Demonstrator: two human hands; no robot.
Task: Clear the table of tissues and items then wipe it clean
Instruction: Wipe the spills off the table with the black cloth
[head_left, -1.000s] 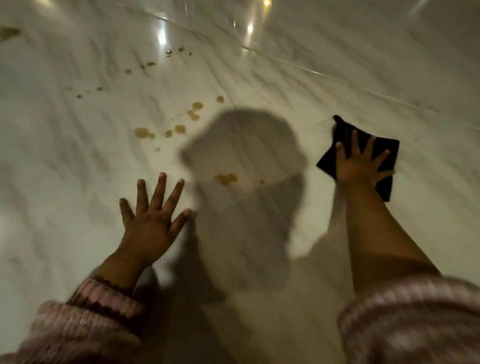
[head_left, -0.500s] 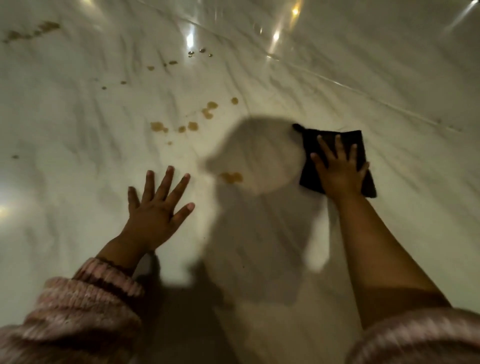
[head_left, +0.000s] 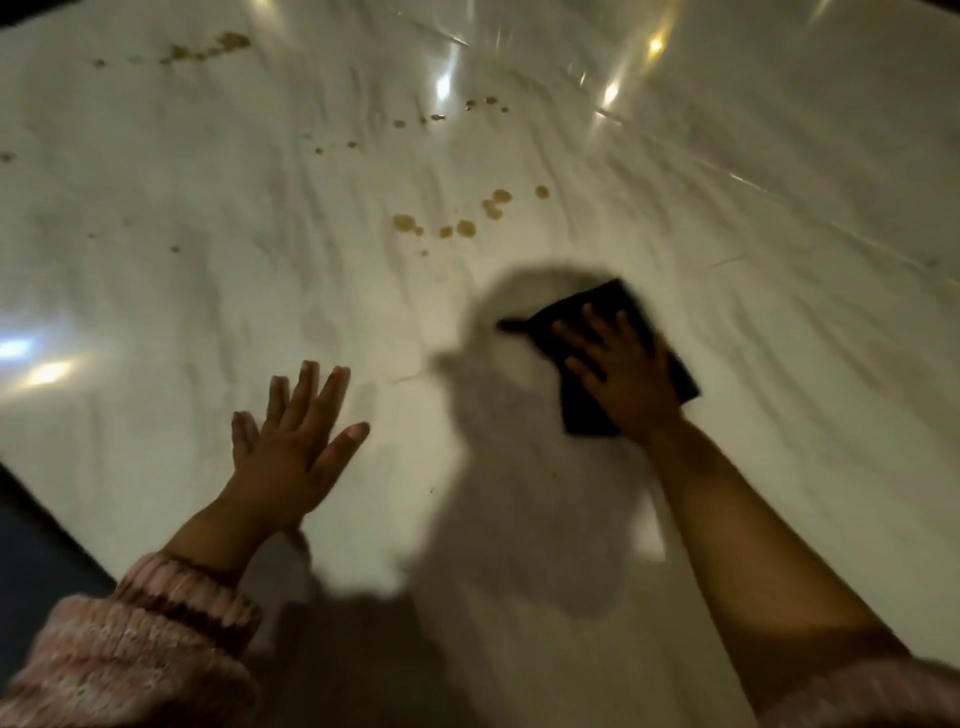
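At the near edge, two knitted pink sleeves are seen: the left sleeve (head_left: 130, 639) has a darker band at its ribbed cuff, and the right sleeve (head_left: 857, 696) sits high, so that the forearm is bare. The left hand (head_left: 291, 447) is laid flat on the marble tabletop (head_left: 182, 322), fingers straight and spread, with nothing held. It is judged to serve as a brace. A broad shadow (head_left: 519, 493) of the person is cast between the arms.

Slightly farther and to the right, the right hand (head_left: 618, 374) is pressed palm-down, fingers extended, on a black cloth (head_left: 602, 299). The cloth is a folded, roughly square, matte piece lying flat on the surface. It is not gripped but held down by flat pressure.

The step in hand is judged to be wiping. Even pressure is to be applied over the whole palm, so that the cloth is not bunched or left behind on the glossy stone. Strokes are best overlapped and carried toward the far left, where a cluster of brown spots (head_left: 467, 228) lies just beyond the cloth. If the spots are dried, repeated passes may be needed.

Smaller droplets (head_left: 467, 106) are scattered farther off, and an elongated brown smear (head_left: 208, 49) lies near the far left edge. The top is pale, grey-veined and highly polished. Lamp reflections (head_left: 610, 93) are shown at the far right.
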